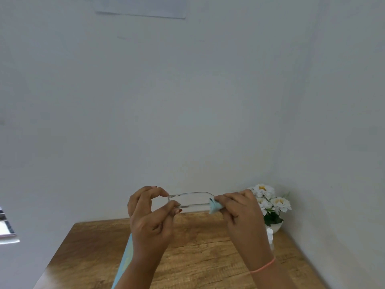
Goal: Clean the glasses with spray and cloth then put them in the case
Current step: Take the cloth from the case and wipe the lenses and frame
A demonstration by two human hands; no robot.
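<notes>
She has the glasses (191, 193) lifted clear above the table (198, 257), over its far half, held level between both hands. The frame is see-through and thin, so the lenses barely show against the wall.

The left hand (148, 217) pinches the left end of the glasses. Thumb and forefinger are closed on the corner of the frame and the other fingers are curled below it. The right hand (241, 213) grips a pale blue cloth (214, 206), bunched up and pressed around the right end of the glasses, with the fingers folded tight over it. An orange band (263, 266) sits on that wrist.

At the table's far right corner stands a white pot (276, 227) of white flowers (270, 202). Just in front of the pot is a small white bottle (270, 234), partly hidden behind her right wrist.

On the table's left half, under her left forearm, lies a pale blue strip (126, 259) of something flat. Too little of it shows for me to tell what it is.

High on the wall behind the table hangs a sheet of paper (143, 7)
</notes>
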